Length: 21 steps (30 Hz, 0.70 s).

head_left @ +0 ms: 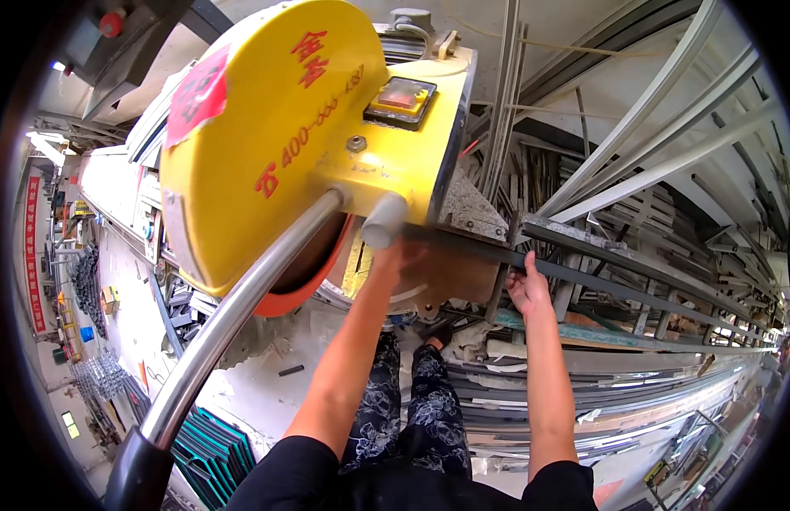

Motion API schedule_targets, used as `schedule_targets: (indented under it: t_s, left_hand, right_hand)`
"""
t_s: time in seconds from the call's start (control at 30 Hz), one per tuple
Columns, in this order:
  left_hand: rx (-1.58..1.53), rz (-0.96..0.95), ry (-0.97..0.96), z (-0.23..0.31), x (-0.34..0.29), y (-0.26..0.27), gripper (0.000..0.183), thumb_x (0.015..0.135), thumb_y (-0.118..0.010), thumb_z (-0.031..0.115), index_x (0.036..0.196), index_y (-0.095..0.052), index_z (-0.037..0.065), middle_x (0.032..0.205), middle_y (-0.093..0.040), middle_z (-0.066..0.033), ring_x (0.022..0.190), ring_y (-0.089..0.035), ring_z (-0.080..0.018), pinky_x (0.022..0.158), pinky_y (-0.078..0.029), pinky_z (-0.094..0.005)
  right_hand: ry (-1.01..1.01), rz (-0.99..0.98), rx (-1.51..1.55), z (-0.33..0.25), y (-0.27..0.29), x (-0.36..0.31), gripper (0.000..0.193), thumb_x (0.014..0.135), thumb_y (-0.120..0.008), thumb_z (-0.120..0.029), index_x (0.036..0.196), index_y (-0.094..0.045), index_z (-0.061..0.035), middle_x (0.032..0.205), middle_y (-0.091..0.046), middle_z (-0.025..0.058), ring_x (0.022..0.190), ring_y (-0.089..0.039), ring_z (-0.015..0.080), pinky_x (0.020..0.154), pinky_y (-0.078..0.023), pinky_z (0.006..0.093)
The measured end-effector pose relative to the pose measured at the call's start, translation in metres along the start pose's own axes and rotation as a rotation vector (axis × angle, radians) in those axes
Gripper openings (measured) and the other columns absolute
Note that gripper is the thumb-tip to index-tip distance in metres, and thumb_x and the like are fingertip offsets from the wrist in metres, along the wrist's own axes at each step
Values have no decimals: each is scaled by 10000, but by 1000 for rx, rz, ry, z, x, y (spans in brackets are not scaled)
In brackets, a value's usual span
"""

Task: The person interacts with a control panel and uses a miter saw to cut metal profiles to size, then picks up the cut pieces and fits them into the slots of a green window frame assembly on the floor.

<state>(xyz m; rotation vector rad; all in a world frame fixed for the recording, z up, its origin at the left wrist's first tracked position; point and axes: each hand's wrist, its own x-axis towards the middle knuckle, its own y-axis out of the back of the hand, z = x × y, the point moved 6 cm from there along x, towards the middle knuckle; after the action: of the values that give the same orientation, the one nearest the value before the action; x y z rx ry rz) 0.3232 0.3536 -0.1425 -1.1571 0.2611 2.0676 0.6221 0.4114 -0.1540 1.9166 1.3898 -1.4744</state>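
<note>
A large yellow cut-off saw fills the upper left and middle, its round blade guard facing me. A long dark metal bar runs from under the saw head out to the far right. My right hand is closed at the bar's near side, thumb up against it. My left hand is at the saw's bed, just below a grey cylindrical knob; motion blurs its fingers and the knob partly covers them. The saw's steel lever with a black grip slants toward the lower left, untouched by either hand.
A switch box sits on top of the saw. Racks of long metal profiles crowd the right side. More long stock lies below the bar. A stack of green-edged profiles rests on the floor at lower left.
</note>
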Motion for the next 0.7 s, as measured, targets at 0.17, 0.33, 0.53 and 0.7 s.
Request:
schedule_targets:
  t_s: [0.17,0.33,0.53,0.7]
  left_hand:
    - [0,14,-7,-7,6,7,285,1015,-352,244,1092,-450,-12,899,-672,-228,714,-683,-268,610,-596,-312]
    - [47,100,60,3,-5,-9,302,1020,-343,249,1110,-452,-18,899,-673,-234,703,-684,-271,587,-595,-314]
    - [23,31,41,2,6,-1,349,1032,-352,295,1138,-428,-28,923,-674,-246,727,-690,-289,595,-597,-323]
    - [46,6,40,5,13,4,366,1029,-369,322,1166,-433,-12,925,-680,-225,729,-691,-285,599,-593,-337]
  right_hand:
    - [26,-25,-141,2,-6,-2,377,900,-604,-466,890,-551,-93,716,-500,29,633,-477,155,550,-431,288]
    - [16,-21,-78,-1,1,5,365,901,-619,-433,870,-563,-74,708,-529,42,603,-503,163,568,-470,292]
    - [29,81,-49,-1,-5,-7,360,903,-636,-400,864,-564,-49,691,-581,63,575,-575,181,525,-531,299]
    - [-31,-163,-77,51,-63,-31,272,953,-582,-245,1009,-541,18,923,-643,172,765,-654,277,674,-574,373]
